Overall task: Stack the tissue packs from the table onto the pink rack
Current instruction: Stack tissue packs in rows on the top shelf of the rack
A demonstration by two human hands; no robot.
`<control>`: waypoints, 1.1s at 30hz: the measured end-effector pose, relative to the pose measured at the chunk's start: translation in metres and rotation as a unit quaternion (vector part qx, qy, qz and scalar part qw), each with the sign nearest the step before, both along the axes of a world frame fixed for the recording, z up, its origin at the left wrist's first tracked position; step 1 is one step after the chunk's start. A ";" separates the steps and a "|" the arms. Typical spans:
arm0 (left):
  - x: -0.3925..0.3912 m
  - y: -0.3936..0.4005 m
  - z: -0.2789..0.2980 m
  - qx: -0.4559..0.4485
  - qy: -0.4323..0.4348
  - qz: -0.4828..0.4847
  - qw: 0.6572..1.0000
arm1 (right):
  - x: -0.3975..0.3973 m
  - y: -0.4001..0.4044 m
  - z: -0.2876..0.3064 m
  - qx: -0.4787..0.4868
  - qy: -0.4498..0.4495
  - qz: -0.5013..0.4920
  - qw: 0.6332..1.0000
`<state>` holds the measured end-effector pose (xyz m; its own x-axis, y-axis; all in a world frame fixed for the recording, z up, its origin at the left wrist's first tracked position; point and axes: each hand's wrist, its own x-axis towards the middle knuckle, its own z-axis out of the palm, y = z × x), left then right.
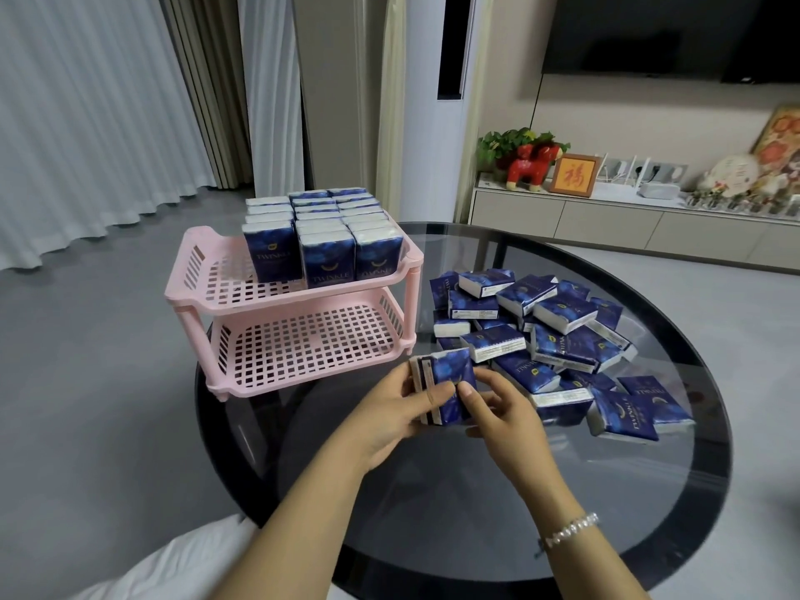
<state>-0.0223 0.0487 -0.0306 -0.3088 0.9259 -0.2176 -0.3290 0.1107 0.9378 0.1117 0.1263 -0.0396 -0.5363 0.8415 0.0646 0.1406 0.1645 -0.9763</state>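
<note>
Table [433, 534]: a round dark glass top that carries everything; the pink rack stands on its far left part, the loose packs on its right, so both are within the person's reach.
Pink rack [303, 335]: 2 slatted tiers at the table's left edge. The open front faces the person, which looks like the reason packs go in from this side.
Top tier: 3 rows of tissue packs [322, 227] standing upright on end, faces forward, touching one another. They fill the right and back; a strip at the left and front of the tier shows bare slats.
Bottom tier: no packs visible on its grid. By my judgement this is where most of the remaining stock has to go.
Loose pile [558, 331]: many blue packs heaped on the right of the table, lying flat or tilted and overlapping. The task is well short of done.
Held bundle [441, 385]: a few packs pressed face to face, above the table just in front of the rack's lower right corner. Squaring them together probably lets them go in as 1 block.
Left hand [402, 404]: fingers curled round the bundle's left side, thumb on its front.
Right hand [498, 404]: thumb and fingers pinching the bundle's right edge, steadying it.
Bracelet [571, 528]: beads on the right wrist.
</note>
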 end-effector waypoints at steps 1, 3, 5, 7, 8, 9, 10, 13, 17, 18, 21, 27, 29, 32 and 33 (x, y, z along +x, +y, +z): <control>0.002 0.002 -0.002 -0.002 0.017 0.008 1.000 | 0.000 0.000 0.001 0.014 -0.005 -0.008 1.000; 0.004 0.005 -0.004 -0.002 0.038 0.038 0.999 | 0.002 -0.002 0.003 0.037 -0.020 -0.016 0.999; 0.005 0.008 -0.004 -0.003 0.043 0.063 0.997 | 0.005 -0.002 0.007 0.061 -0.044 -0.026 0.997; 0.006 0.009 -0.005 -0.005 0.040 0.074 0.996 | 0.010 0.003 0.011 0.118 -0.072 -0.077 0.987; 0.006 0.010 -0.005 -0.004 0.033 0.077 0.996 | 0.014 0.008 0.014 0.175 -0.106 -0.125 0.971; 0.007 0.010 -0.005 -0.003 0.027 0.078 0.997 | 0.018 0.013 0.016 0.235 -0.150 -0.178 0.944; 0.007 0.010 -0.005 -0.001 0.022 0.079 0.997 | 0.023 0.020 0.017 0.277 -0.195 -0.217 0.916; 0.008 0.011 -0.006 -0.002 0.016 0.082 0.997 | 0.031 0.037 0.018 0.272 -0.318 -0.231 0.878; 0.010 0.013 -0.007 -0.003 0.013 0.084 0.996 | 0.042 0.044 0.013 0.238 -0.391 -0.182 0.870; 0.010 0.013 -0.007 -0.003 0.012 0.084 0.996 | 0.046 0.045 0.012 0.233 -0.392 -0.163 0.875; 0.010 0.013 -0.008 -0.006 0.013 0.082 0.997 | 0.059 0.049 0.013 0.221 -0.382 -0.092 0.893; 0.013 0.014 -0.009 -0.010 0.024 0.082 0.996 | 0.069 0.049 0.011 0.282 -0.321 -0.086 0.900; 0.013 0.014 -0.010 -0.012 0.027 0.088 0.996 | 0.070 0.047 0.012 0.264 -0.257 -0.100 0.924; 0.013 0.013 -0.011 -0.017 0.033 0.093 0.995 | 0.068 0.040 0.016 0.132 -0.119 -0.116 0.977; 0.013 0.013 -0.011 -0.018 0.035 0.092 0.995 | 0.067 0.037 0.016 0.077 -0.082 -0.110 0.988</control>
<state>-0.0090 0.0613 -0.0418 -0.4877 0.8444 -0.2215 -0.2812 0.0883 0.9556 0.1783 0.1631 -0.0232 -0.3545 0.9263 0.1281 0.3429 0.2562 -0.9038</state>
